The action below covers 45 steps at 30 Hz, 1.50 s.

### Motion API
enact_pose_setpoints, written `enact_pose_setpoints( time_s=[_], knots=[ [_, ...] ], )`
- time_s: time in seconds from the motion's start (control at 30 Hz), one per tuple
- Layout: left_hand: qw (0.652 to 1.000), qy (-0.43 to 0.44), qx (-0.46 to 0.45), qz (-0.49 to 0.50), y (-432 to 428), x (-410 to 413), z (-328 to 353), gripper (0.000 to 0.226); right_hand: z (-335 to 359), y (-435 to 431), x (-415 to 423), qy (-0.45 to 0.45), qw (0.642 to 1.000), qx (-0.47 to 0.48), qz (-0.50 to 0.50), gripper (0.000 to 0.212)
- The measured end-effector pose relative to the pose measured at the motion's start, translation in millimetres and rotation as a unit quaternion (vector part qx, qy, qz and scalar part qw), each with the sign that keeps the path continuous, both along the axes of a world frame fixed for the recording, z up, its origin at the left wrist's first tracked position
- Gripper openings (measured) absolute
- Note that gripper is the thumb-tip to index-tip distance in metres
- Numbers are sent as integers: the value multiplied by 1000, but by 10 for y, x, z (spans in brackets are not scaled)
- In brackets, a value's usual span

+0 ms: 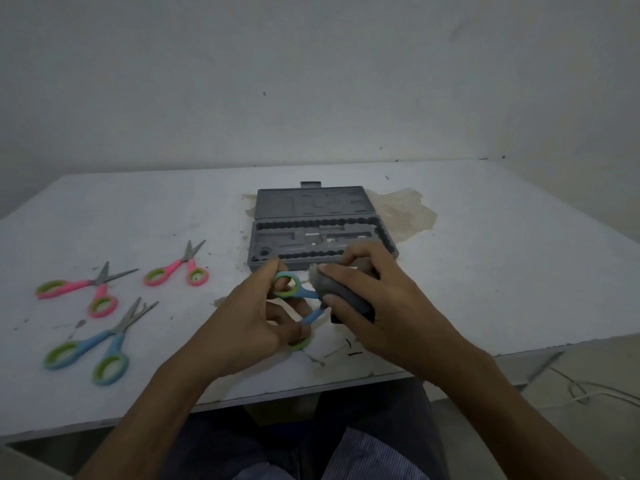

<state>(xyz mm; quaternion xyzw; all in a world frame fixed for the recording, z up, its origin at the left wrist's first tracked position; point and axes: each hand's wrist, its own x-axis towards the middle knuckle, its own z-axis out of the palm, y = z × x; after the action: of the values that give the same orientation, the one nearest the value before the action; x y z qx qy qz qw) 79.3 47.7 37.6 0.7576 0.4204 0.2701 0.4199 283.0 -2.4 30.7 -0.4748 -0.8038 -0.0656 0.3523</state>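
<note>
Blue scissors, green-lined loops, left hand pinching, right hand clutching rough grey pad

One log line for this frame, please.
left hand grips blue scissors by handles | right hand holds grey block at their blade end | three other scissors lie left on table | grey tool case open behind

My right hand and its grey block are hiding the blades of the blue scissors, just before the toolcase.
</note>
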Motion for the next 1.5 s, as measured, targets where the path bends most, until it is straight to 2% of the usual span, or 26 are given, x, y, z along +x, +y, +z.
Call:
enact_pose_setpoints(
  time_s=[0.17,0.23,0.33,0.53,0.7,0.87,0.97,1.03,1.07,1.13,1.2,1.3,1.37,1.5],
  knots=[
    [994,71,78,0,-8,22,47,41,136,63,80,-188,976,-85,-75,48],
    [991,82,105,-7,-27,43,64,41,223,74,101,-251,957,-128,-67,48],
    [988,87,129,-8,-55,67,103,44,358,110,119,-292,947,-133,-15,37],
    [988,93,124,-15,-49,104,93,41,452,198,169,-304,943,-122,55,25],
    [990,86,107,-35,-79,143,85,40,471,175,279,-289,942,-155,75,26],
    [991,82,91,-53,-86,243,96,41,458,130,436,-255,947,-177,79,30],
    [992,88,78,-46,-58,172,94,42,457,137,616,-249,948,-194,41,30],
    [997,70,39,-19,-30,43,90,44,466,124,787,-205,960,-192,-13,28],
    [999,46,13,-1,-20,-16,85,46,459,99,838,-138,972,-186,-35,27],
    [999,-17,-32,32,-16,-70,78,49,406,38,797,59,981,-178,-57,27],
    [994,-69,-51,65,-37,-38,64,50,290,5,597,248,949,-187,-55,20],
    [987,-112,-63,99,-94,56,34,52,112,-2,286,412,887,-206,-36,20],
    [984,-123,-81,103,-128,94,23,54,54,9,167,441,871,-216,-23,20],
    [986,-98,-70,114,-132,80,3,58,40,22,133,343,913,-221,-21,24]
  ],
)
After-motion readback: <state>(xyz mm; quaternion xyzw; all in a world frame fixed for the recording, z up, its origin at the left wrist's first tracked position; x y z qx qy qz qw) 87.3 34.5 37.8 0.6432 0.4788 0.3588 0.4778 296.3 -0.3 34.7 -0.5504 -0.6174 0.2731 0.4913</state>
